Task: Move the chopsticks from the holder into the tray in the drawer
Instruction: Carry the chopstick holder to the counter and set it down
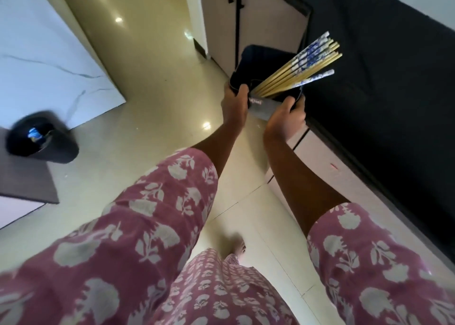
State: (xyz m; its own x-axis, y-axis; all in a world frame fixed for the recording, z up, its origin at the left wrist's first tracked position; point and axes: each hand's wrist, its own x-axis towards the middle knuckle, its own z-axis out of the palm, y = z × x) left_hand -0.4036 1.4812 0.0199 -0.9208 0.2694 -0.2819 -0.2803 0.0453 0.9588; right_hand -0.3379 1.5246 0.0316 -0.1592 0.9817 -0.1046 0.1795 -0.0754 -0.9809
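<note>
Holder: dark, being gripped at either end by the left hand and the right hand, fingers curling over its rim.
Chopsticks: yellow and blue-patterned, sitting in the holder, leaning toward the black counter.
Floor: glossy cream tile, reflecting lights.
White marble panel: standing at left.
Dark mat: lying beside it, carrying a blurred black object.

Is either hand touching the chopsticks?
No, the left hand and right hand both grip the dark holder; the chopsticks stick out of it untouched.
</note>
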